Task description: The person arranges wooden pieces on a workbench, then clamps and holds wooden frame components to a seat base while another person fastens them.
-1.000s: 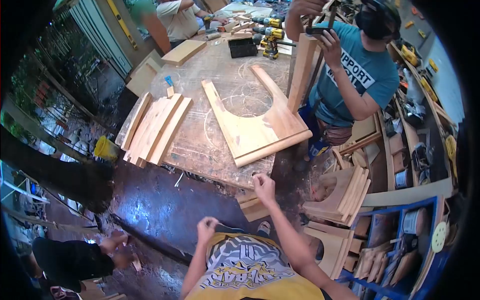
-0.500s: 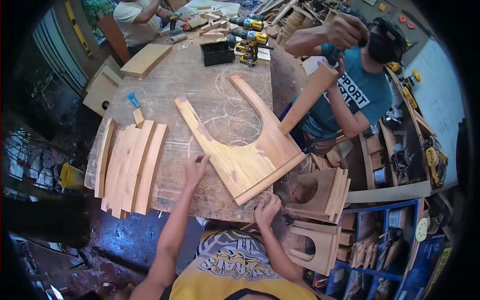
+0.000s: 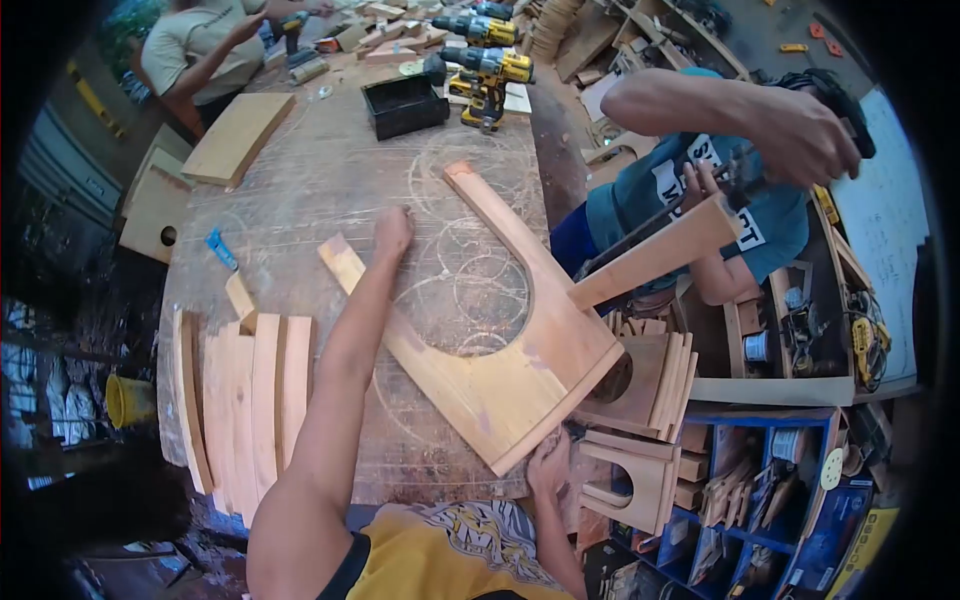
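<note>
A pale wooden panel (image 3: 500,385) with a rounded U-shaped cutout lies on the workbench (image 3: 330,430). My left hand (image 3: 394,232) is stretched across one panel arm, its fingers curled in and nothing visible in them. Beside the panel's near corner, my right hand (image 3: 549,465) rests at the bench edge with its fingers apart. A wooden board (image 3: 655,255) stands at the panel's right edge. Next to it is a dark bar clamp (image 3: 640,235), handled by a co-worker (image 3: 640,195) in a teal shirt.
Several curved wooden strips (image 3: 240,410) lie at left, near a blue-handled tool (image 3: 221,249). Cordless drills (image 3: 485,85), a black bin (image 3: 405,105) and a thick board (image 3: 238,140) sit farther back. Cut panels (image 3: 640,480) and a blue shelf (image 3: 745,500) stand right. Another person (image 3: 195,55) works behind.
My left hand has moved forward across the panel arm and its fingers have curled. The panel appears lower in view. The co-worker's raised arm has shifted right and down.
</note>
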`<state>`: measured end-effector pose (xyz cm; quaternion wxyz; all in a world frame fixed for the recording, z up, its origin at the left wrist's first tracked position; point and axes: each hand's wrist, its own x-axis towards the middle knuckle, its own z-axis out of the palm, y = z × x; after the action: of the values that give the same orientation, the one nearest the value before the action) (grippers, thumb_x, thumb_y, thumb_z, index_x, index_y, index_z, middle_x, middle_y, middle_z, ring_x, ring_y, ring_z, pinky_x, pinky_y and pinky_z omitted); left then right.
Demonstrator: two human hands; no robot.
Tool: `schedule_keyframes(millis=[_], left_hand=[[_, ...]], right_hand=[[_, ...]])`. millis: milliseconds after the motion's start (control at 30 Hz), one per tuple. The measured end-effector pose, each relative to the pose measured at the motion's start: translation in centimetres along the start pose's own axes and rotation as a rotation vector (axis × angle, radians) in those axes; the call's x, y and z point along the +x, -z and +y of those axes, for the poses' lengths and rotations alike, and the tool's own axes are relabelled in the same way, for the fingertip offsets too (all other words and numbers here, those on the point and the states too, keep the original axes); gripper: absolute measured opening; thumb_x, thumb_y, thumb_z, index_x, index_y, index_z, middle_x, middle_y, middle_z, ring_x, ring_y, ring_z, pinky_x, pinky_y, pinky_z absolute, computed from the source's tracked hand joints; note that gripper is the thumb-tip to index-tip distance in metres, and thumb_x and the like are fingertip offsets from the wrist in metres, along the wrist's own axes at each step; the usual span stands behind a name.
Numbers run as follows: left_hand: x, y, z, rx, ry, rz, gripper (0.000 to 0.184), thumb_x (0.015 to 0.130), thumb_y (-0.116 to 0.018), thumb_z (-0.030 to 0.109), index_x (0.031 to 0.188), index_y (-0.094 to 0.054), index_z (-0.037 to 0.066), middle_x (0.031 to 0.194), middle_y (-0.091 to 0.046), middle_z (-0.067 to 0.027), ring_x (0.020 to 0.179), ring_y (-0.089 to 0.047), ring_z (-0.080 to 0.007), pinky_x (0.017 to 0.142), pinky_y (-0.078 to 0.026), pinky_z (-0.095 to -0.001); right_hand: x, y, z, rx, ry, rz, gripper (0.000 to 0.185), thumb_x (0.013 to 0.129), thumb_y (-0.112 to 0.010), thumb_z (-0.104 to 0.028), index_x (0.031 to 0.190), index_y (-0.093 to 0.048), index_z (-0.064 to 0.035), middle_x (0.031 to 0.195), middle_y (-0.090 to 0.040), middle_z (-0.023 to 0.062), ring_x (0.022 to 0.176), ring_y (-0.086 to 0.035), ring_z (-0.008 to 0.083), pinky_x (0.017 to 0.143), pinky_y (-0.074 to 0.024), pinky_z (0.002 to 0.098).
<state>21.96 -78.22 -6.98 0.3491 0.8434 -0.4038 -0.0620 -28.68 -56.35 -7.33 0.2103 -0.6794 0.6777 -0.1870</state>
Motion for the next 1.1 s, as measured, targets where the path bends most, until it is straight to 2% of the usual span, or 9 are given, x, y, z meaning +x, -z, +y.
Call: schedule_keyframes(millis=[67,200,400,667,733,800,933,1067,1100], left_hand=[[0.7,-0.5,-0.4,0.017,0.082,-0.04,0.02,0.082,-0.058,0.013,0.094,-0.073,0.008,0.092,-0.065,-0.0266,0.091,-0.064,-0.0422,0.08,-0.05,-0.0505],[1.6,-0.9,-0.9,0.103,-0.034,-0.155,0.018,0.084,-0.058,0.018,0.092,-0.071,0.007,0.093,-0.066,-0.0254,0.086,-0.065,-0.0425,0.076,-0.051,-0.0504],[4.1,-3.6,0.4,-0.072,-0.306,-0.008,0.018,0.082,-0.066,0.021,0.093,-0.074,0.01,0.093,-0.066,-0.02,0.082,-0.065,-0.0387,0.073,-0.051,-0.0471],[6.2,-7.5,1.5,0.007,-0.204,-0.184,0.016,0.085,-0.064,0.017,0.091,-0.071,0.004,0.089,-0.064,-0.0195,0.087,-0.061,-0.0366,0.079,-0.05,-0.046],[5.3,-7.3,1.4,0.066,-0.5,0.082,0.016,0.086,-0.06,0.014,0.09,-0.063,-0.001,0.084,-0.062,-0.0234,0.081,-0.06,-0.0408,0.077,-0.047,-0.0499],[3.6,-5.4,2.8,-0.063,-0.532,0.139,0.019,0.09,-0.055,0.016,0.091,-0.058,-0.002,0.08,-0.06,-0.0256,0.077,-0.058,-0.0442,0.075,-0.045,-0.0526],[-6.2,0.6,6.5,-0.156,-0.188,0.034,0.035,0.098,-0.046,0.025,0.084,-0.058,-0.004,0.07,-0.058,-0.024,0.068,-0.057,-0.044,0.066,-0.042,-0.0522],[-19.4,4.4,6.3,-0.488,0.246,-0.087,0.054,0.099,-0.048,0.039,0.062,-0.049,-0.001,0.05,-0.044,-0.005,0.05,-0.046,-0.0182,0.051,-0.034,-0.0396],[-22.9,6.0,7.5,-0.554,0.242,-0.08,0.055,0.1,-0.046,0.04,0.061,-0.047,0.001,0.051,-0.042,-0.0023,0.051,-0.043,-0.0144,0.049,-0.033,-0.0367]], right_hand=[[0.2,0.0,-0.4,-0.009,-0.05,-0.006,0.052,0.094,-0.045,-0.036,0.134,-0.043,-0.0036,0.121,-0.055,0.0255,0.111,-0.054,0.0443,0.094,-0.0422,0.0509],[-0.1,0.3,-0.6,-0.106,-0.044,-0.008,0.05,0.093,-0.047,-0.033,0.133,-0.044,-0.0037,0.118,-0.057,0.025,0.108,-0.055,0.0437,0.09,-0.0445,0.0498],[0.3,0.4,-0.6,-0.127,-0.026,0.023,0.047,0.092,-0.049,-0.029,0.132,-0.045,-0.0032,0.114,-0.058,0.0241,0.102,-0.058,0.0438,0.086,-0.0465,0.0502],[0.1,0.3,-0.3,-0.106,-0.059,0.026,0.048,0.092,-0.049,-0.03,0.131,-0.045,-0.002,0.11,-0.058,0.0254,0.101,-0.058,0.0436,0.085,-0.0472,0.0498],[0.4,0.7,-0.9,-0.146,-0.007,-0.013,0.048,0.092,-0.049,-0.031,0.13,-0.046,-0.0016,0.11,-0.058,0.025,0.101,-0.058,0.0437,0.085,-0.0472,0.0497],[1.0,0.5,-0.3,-0.134,0.013,0.023,0.047,0.093,-0.049,-0.031,0.129,-0.046,-0.0016,0.111,-0.058,0.0245,0.102,-0.058,0.0436,0.085,-0.0473,0.0498],[0.4,0.8,-0.4,-0.028,-0.014,-0.035,0.047,0.093,-0.049,-0.03,0.13,-0.046,-0.0013,0.113,-0.057,0.0248,0.102,-0.057,0.0429,0.085,-0.0467,0.0502],[0.0,0.7,0.0,-0.057,0.005,-0.047,0.048,0.093,-0.048,-0.032,0.13,-0.044,-0.0006,0.113,-0.055,0.0249,0.105,-0.056,0.043,0.087,-0.0452,0.0503],[0.1,0.7,-0.1,-0.054,0.005,-0.038,0.049,0.094,-0.048,-0.032,0.13,-0.044,-0.0007,0.114,-0.055,0.0252,0.105,-0.056,0.0431,0.087,-0.0451,0.0503]])
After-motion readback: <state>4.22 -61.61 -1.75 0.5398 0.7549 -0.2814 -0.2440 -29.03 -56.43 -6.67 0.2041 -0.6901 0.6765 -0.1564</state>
